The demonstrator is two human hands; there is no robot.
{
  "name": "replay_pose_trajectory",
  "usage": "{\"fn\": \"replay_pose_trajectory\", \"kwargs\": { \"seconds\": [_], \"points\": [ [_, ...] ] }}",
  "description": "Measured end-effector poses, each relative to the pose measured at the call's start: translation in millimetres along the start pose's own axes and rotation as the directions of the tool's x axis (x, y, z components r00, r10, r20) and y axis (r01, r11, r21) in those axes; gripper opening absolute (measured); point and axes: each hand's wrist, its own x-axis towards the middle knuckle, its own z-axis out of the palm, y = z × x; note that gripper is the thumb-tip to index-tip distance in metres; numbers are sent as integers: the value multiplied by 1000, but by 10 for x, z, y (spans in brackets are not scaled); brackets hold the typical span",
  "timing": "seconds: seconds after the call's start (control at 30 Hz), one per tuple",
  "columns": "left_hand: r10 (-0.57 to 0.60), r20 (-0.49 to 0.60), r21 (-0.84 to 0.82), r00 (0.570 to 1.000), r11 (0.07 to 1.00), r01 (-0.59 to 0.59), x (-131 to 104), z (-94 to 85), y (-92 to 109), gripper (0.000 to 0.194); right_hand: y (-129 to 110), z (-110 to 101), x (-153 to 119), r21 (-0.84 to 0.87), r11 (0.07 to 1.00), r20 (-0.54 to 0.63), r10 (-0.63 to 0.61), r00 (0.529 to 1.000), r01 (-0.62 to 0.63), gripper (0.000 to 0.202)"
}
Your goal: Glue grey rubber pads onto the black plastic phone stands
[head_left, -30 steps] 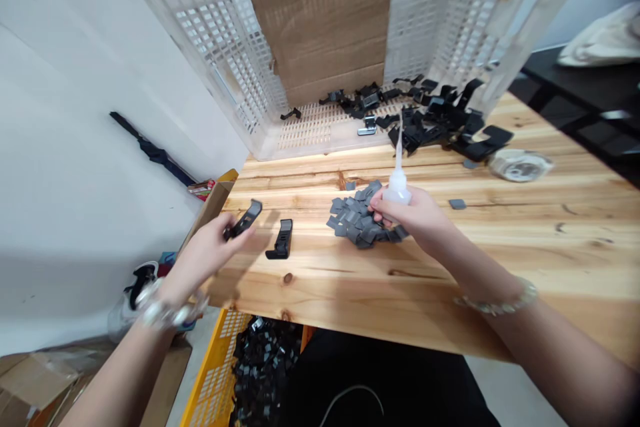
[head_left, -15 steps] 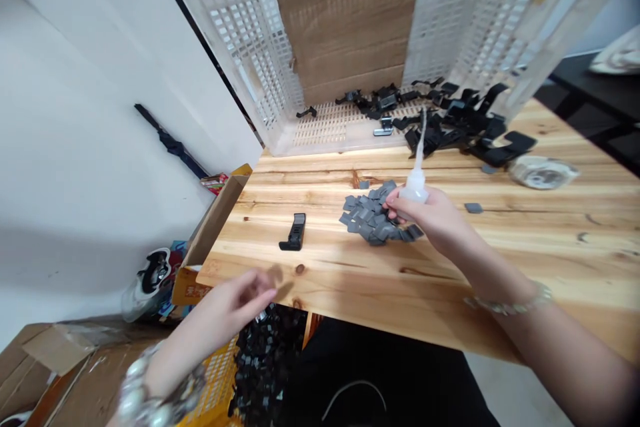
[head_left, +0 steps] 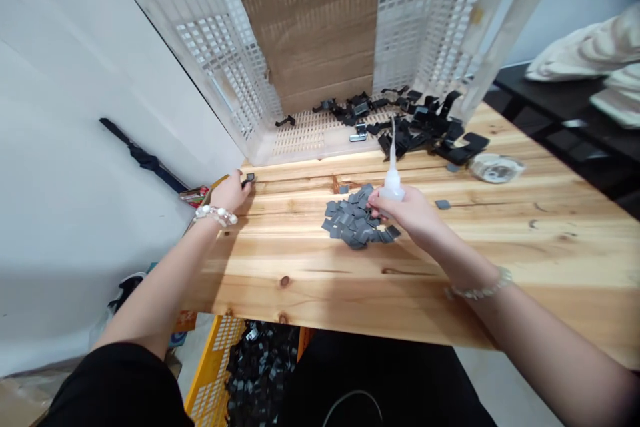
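At the table's far left edge, my left hand (head_left: 230, 192) is closed on a small black plastic clip (head_left: 249, 179), whose end pokes out past the fingers. My right hand (head_left: 403, 205) grips a white glue bottle (head_left: 392, 188) with a long thin nozzle pointing up and away from me. Just under and left of that hand lies a heap of small grey square pads (head_left: 353, 220). One loose pad (head_left: 443, 205) rests to the right of it.
A white plastic crate (head_left: 320, 150) lies on its side at the back, cardboard (head_left: 315, 33) inside, with many black clips (head_left: 425, 123) spilling out. A tape roll (head_left: 497, 168) sits at right. Below the table's front edge, a yellow crate (head_left: 205, 367) holds black parts.
My left hand has moved from the front edge up to the far left and taken the black clip there from mid-table. The right hand still holds the bottle; the view has shifted.
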Motion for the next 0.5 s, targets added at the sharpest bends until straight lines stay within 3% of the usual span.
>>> {"fn": "replay_pose_trajectory", "kwargs": {
  "seconds": [0.1, 0.17, 0.23, 0.33, 0.4, 0.43, 0.5],
  "points": [
    [-12, 4, -51, 1000, 999, 12, 191, -52, -156, 39, -10, -20, 12, 2, 1000, -3, -3, 1000, 3, 14],
    [-11, -5, -92, 1000, 996, 10, 233, -32, -120, 36, -25, -31, 12, 20, 1000, -18, 5, 1000, -5, 14],
    [24, -9, -150, 1000, 988, -25, 227, 16, 44, 40, -47, -38, 4, 43, 999, -34, 18, 999, -17, 14],
    [165, 37, -275, 986, 950, -148, 100, 103, 491, 48, -74, -45, -5, 58, 998, -37, 5, 999, -3, 11],
    [317, 87, -364, 944, 893, -266, -68, 155, 846, 45, -73, -50, 2, 45, 999, -34, -13, 999, 14, 11],
    [421, 107, -416, 901, 842, -344, -163, 178, 1016, 45, -63, -54, 11, 31, 999, -35, -15, 999, 16, 11],
    [628, 76, -497, 775, 697, -517, -331, 226, 1311, 47, -23, -61, 40, -17, 1000, -47, -20, 999, 19, 12]
  ]
}}
